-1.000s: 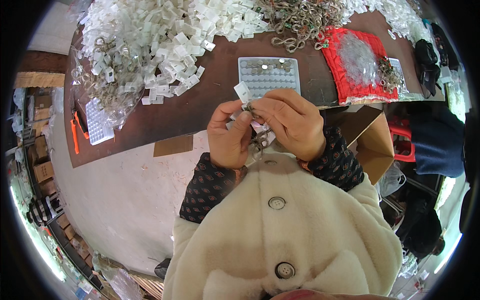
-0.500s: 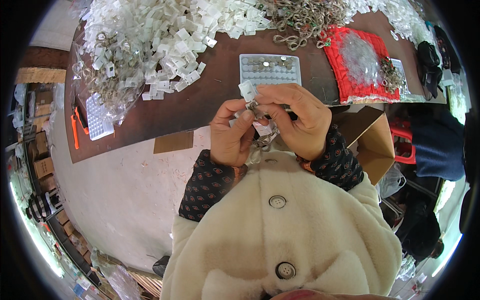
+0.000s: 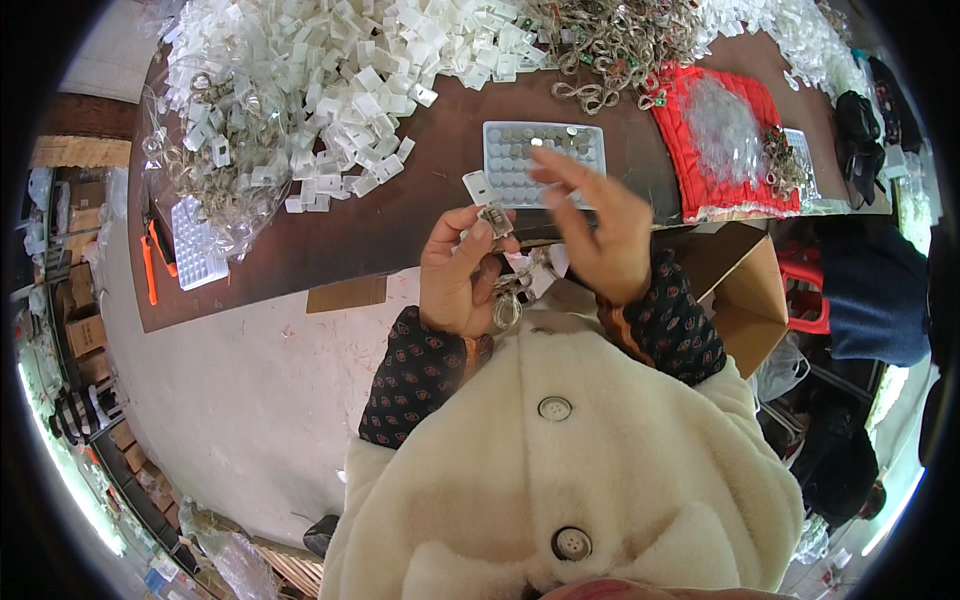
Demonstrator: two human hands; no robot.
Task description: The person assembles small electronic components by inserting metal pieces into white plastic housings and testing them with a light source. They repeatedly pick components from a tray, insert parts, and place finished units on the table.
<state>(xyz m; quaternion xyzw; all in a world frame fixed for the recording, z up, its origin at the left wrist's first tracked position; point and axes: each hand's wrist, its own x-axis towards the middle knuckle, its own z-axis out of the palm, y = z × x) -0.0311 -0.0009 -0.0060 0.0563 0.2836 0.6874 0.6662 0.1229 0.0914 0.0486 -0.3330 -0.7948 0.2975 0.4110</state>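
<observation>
Dangling looped wire (image 3: 508, 288) below the left hand (image 3: 456, 276), with a tilted white case (image 3: 477, 187) pinched between thumb and fingers; best gripped lightly but steadily, with the looped wire slack; with the right hand (image 3: 608, 232) blurred, fingers spread, apparently empty; overlapping in view a tray (image 3: 486, 152) of round discs (image 3: 537, 142), contact unclear, so best moved gently there; with white pieces (image 3: 370, 85) heaped farther across the tabletop (image 3: 435, 150).

My right hand (image 3: 595, 215) can pass over bare table (image 3: 632, 160) between tray (image 3: 545, 125) and red cloth (image 3: 677, 150); white pile (image 3: 365, 95) blocks far left, cord heap (image 3: 625, 45) beyond.
</observation>
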